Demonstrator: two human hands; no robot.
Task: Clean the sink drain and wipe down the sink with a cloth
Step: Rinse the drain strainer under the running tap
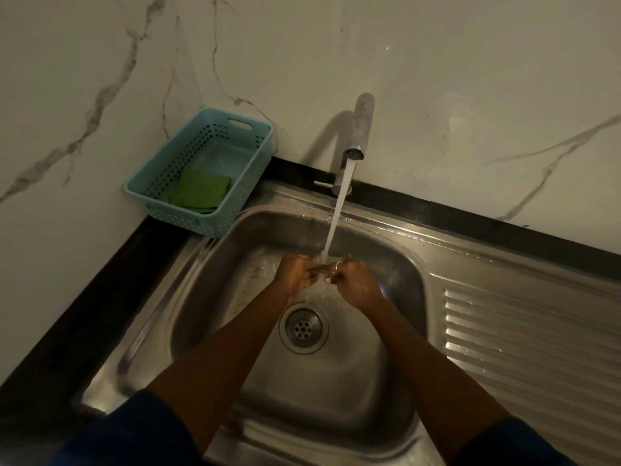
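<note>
The steel sink [396, 264] has a round drain [303, 327] with several holes in the middle of its basin. The tap [360, 129] is running, and its stream falls onto my hands. My left hand [297, 274] and my right hand [356, 284] meet fingertip to fingertip under the water, just behind the drain. A ring shows on a finger of my right hand. Water and blur hide whether anything small is held between the fingers. A folded green cloth [201, 191] lies in the blue basket [158, 176].
The blue perforated basket stands on the dark counter [111, 264] at the sink's back left corner, against the marble wall. A ribbed draining board [531, 334] lies to the right of the basin. The tap lever [324, 184] sticks out left at the tap's base.
</note>
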